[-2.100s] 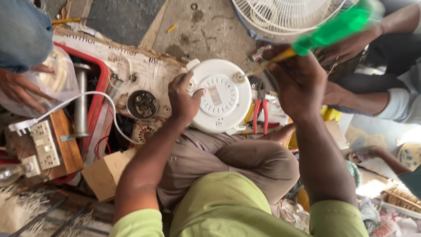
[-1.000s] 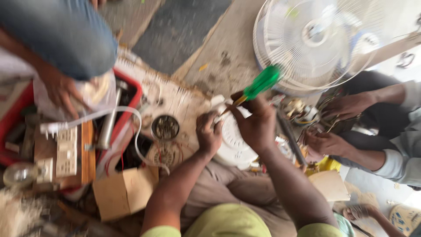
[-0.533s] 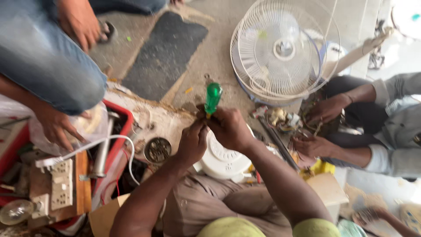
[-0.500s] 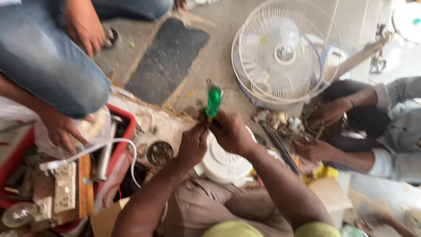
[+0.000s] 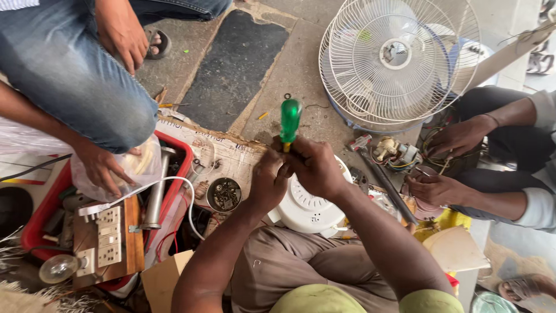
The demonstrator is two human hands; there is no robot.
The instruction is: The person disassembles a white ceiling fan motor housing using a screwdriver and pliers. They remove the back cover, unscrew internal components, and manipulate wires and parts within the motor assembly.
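A green-handled screwdriver (image 5: 289, 119) stands upright over a round white fan housing (image 5: 310, 208) that rests on my lap. My right hand (image 5: 318, 168) is closed around the lower part of the screwdriver, just under the green handle. My left hand (image 5: 269, 179) sits against it on the left, fingers curled at the shaft and the housing's top edge. The screwdriver's tip is hidden behind my hands.
A white wire fan guard (image 5: 399, 58) stands at the upper right. A red crate (image 5: 174, 174) at the left holds a metal rod, a switchboard (image 5: 107, 237) and a bulb. One person in jeans crouches at the upper left; another's hands (image 5: 440, 188) handle wiring at the right.
The screwdriver has swung from a slant at the right to upright over the housing. Both hands have come together around its shaft. The camera view has tilted up and steadied.
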